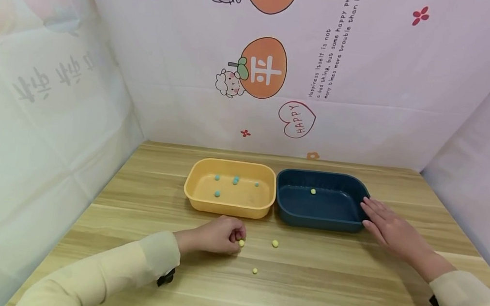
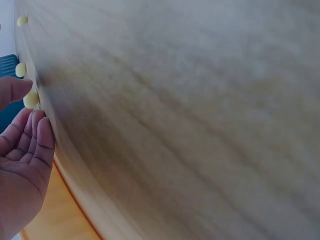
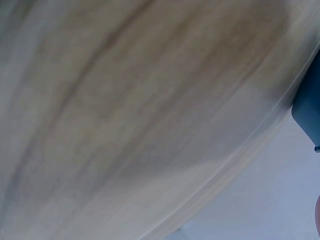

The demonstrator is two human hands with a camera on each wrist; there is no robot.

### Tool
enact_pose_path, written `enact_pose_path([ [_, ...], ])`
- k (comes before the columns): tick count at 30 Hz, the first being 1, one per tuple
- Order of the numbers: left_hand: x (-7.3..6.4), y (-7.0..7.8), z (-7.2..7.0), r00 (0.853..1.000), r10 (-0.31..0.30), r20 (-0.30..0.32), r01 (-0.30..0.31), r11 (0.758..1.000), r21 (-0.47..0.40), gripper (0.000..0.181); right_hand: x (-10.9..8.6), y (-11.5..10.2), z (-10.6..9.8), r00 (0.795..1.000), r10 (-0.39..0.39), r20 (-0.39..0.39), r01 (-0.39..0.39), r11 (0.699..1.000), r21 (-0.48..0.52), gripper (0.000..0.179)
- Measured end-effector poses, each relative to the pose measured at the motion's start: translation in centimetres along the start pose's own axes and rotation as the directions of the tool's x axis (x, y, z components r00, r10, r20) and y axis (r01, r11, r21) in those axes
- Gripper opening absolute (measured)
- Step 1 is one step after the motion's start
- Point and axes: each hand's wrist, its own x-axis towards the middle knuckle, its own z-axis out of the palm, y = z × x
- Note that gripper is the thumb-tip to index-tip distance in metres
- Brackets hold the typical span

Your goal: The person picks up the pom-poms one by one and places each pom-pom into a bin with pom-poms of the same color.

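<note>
Above the table, in front of the yellow bin (image 1: 229, 210), my left hand (image 1: 219, 236) pinches a small yellow ball (image 1: 241, 243) between thumb and fingertips. The left wrist view shows the same ball (image 2: 31, 99) between the thumb and the curled fingers (image 2: 44, 135). A second yellow ball (image 1: 275, 243) and a smaller yellow ball (image 1: 254, 271) lie on the wood to the right of that hand. My right hand (image 1: 391, 231), fingers fairly straight, touches the right end of the dark blue bin (image 1: 319, 223). Inside the blue bin is one yellow ball (image 1: 313, 191).
Several blue-green balls (image 1: 217, 194) lie in the yellow bin, which stands against the blue bin's left side. Both bins sit toward the back of the wooden table (image 1: 302, 294). A printed white cloth (image 1: 182, 70) hangs behind and at the sides.
</note>
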Motion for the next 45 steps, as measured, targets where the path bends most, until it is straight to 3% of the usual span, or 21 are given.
enact_pose_path([
  [8, 0.3, 0.5, -0.2, 1.0, -0.023, 0.022, 0.021, 0.997, 0.078, 0.013, 0.0, 0.0, 0.1, 1.0, -0.007, -0.008, 0.007, 1.0, 0.003, 0.048],
  [16, 0.5, 0.8, -0.3, 0.999, -0.034, 0.032, 0.031, 0.995, 0.096, 0.011, -0.1, 0.0, 0.0, 1.0, 0.0, 0.001, 0.0, 1.0, 0.003, 0.048],
  [28, 0.5, 0.9, -0.3, 0.999, -0.035, 0.036, 0.032, 0.996, 0.088, 0.01, -0.1, -0.1, 0.0, 1.0, -0.009, -0.013, 0.009, 1.0, -0.001, 0.047],
  [37, 0.5, 1.1, -0.4, 1.0, -0.017, 0.004, 0.017, 0.997, 0.077, 0.01, -0.1, -0.2, 0.0, 1.0, 0.003, -0.014, -0.003, 1.0, 0.0, 0.048],
  [45, 0.8, 1.8, -0.7, 0.999, -0.007, -0.031, 0.007, 1.0, -0.003, 0.015, 0.0, -0.2, -0.1, 1.0, -0.003, -0.016, 0.003, 1.0, -0.005, 0.047],
])
